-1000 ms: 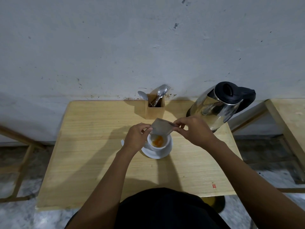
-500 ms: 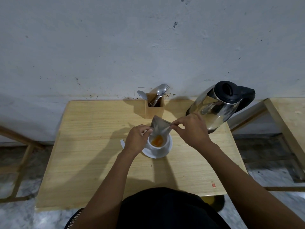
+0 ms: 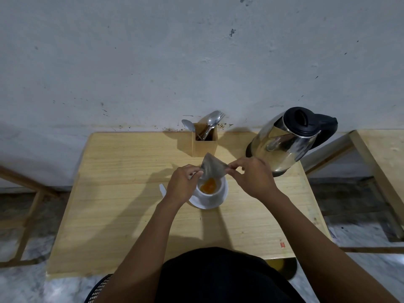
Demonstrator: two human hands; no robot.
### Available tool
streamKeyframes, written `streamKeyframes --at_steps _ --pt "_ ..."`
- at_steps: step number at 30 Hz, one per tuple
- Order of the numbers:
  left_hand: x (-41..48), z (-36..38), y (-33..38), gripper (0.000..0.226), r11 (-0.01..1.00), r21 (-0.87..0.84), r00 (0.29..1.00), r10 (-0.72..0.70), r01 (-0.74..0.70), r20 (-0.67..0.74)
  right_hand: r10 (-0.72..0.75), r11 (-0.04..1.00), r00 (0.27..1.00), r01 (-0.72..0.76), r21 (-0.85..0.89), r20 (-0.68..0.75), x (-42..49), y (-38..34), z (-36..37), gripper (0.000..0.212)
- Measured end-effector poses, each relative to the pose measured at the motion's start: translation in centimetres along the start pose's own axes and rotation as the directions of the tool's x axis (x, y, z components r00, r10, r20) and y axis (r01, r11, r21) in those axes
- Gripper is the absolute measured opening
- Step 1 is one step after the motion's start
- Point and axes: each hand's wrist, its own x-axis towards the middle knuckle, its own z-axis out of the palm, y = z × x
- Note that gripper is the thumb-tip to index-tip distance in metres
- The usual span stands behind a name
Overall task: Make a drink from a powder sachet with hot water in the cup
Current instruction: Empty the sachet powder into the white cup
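We held the small grey foil sachet (image 3: 211, 169) over the white ceramic cup (image 3: 211, 188), which stood on its white saucer (image 3: 215, 204) near the middle of the pale wooden worktop (image 3: 122, 193). Our left hand (image 3: 182, 186) pinched the sachet's left edge between thumb and fingertips, and our right hand (image 3: 254, 177) pinched its right corner the same way, so both hands were closed on the packet and neither was free.

Compared with a second before, the sachet had tipped further. Then it lay nearly flat above the rim; now it hung as a steep triangle, its low end dipping toward the cup's mouth and its top corner raised toward the wooden cutlery holder (image 3: 204, 139) with its metal spoons (image 3: 211, 121). A mound of orange powder (image 3: 208, 186) lay in the bottom of the cup, much as it had a moment earlier, so we judged that most of the contents were already out and that this steeper tilt was meant to shake out the last of it. Whether powder was falling at this instant we could not tell.

The polished steel kettle (image 3: 284, 143) with its black lid stood untouched at the back right of the worktop, well apart from the cup. We judged the powder step nearly finished, with the hot water not yet poured. A small white scrap (image 3: 162, 189) lay just left of the saucer; we could not tell what it was.
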Motion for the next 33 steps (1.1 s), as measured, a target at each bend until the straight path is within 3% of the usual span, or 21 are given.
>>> streamKeyframes --at_steps 12,19,21,24,27,30,33 --pt "-0.1 0.2 0.0 0.014 1.0 0.027 1.0 0.008 -0.008 0.001 0.119 0.987 0.993 -0.12 0.111 0.011 -0.6 -0.4 0.4 0.014" --pt "-0.2 0.1 0.0 0.014 0.999 0.043 1.0 0.014 -0.014 0.007 0.176 0.954 0.977 -0.2 0.223 0.124 -0.8 -0.3 0.7 0.011" --pt "-0.2 0.1 0.1 0.014 0.999 0.035 1.0 0.017 -0.018 0.009 0.212 0.941 0.972 -0.231 0.246 0.099 -0.8 -0.3 0.7 0.008" --pt "-0.4 0.0 0.3 0.014 0.999 0.045 1.0 0.019 -0.019 0.003 0.184 0.924 0.969 -0.227 0.309 0.163 -0.9 -0.5 0.5 0.004" --pt "-0.2 -0.1 0.2 0.013 0.999 0.037 1.0 0.02 -0.02 0.011 0.209 0.916 0.973 -0.231 0.327 0.101 -1.1 -0.3 0.6 0.005" --pt "-0.2 -0.3 0.2 0.013 0.997 0.068 1.0 0.022 -0.023 0.02 0.165 0.907 0.973 -0.213 0.363 0.159 -1.3 -0.3 0.8 0.004" --pt "-0.2 -0.4 0.3 0.014 0.997 0.068 0.999 0.024 -0.025 0.023 0.195 0.917 0.977 -0.214 0.337 0.091 -1.6 -0.1 0.8 0.005"
